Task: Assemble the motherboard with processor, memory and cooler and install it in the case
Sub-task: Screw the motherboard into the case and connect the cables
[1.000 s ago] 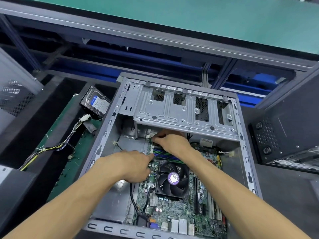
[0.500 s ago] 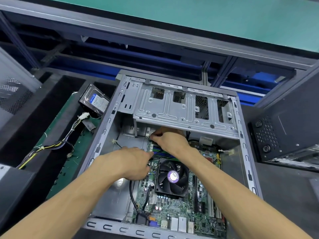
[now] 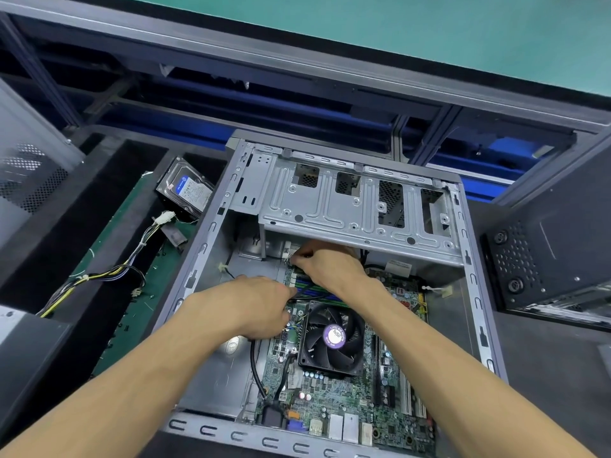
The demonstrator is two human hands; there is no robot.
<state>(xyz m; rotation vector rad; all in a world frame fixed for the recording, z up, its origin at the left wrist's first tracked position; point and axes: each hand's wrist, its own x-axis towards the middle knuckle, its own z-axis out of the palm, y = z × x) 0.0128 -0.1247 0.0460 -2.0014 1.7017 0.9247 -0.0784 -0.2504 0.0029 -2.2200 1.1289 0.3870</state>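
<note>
The open grey case (image 3: pixel 205 256) lies flat with the green motherboard (image 3: pixel 334 404) inside it. A black cooler fan (image 3: pixel 332 338) with a purple hub sits on the board. Memory slots (image 3: pixel 314 289) in green and blue run just beyond the fan. My left hand (image 3: pixel 251 305) has curled fingers at the board's left edge and pinches a thin black cable beside the slots. My right hand (image 3: pixel 327 264) reaches under the drive cage (image 3: pixel 350 206), fingers curled at the board's far left corner; what it pinches is hidden.
A hard drive (image 3: pixel 185 190) leans left of the case. A bundle of yellow and black wires (image 3: pixel 109 272) lies on the green mat (image 3: pixel 132 312). A black perforated case (image 3: pixel 542 259) stands at right. Another black cable (image 3: pixel 256 368) loops inside the case near the left edge of the board.
Both hands have stayed at the far left part of the board, shifting only slightly. The view has tilted a little.
</note>
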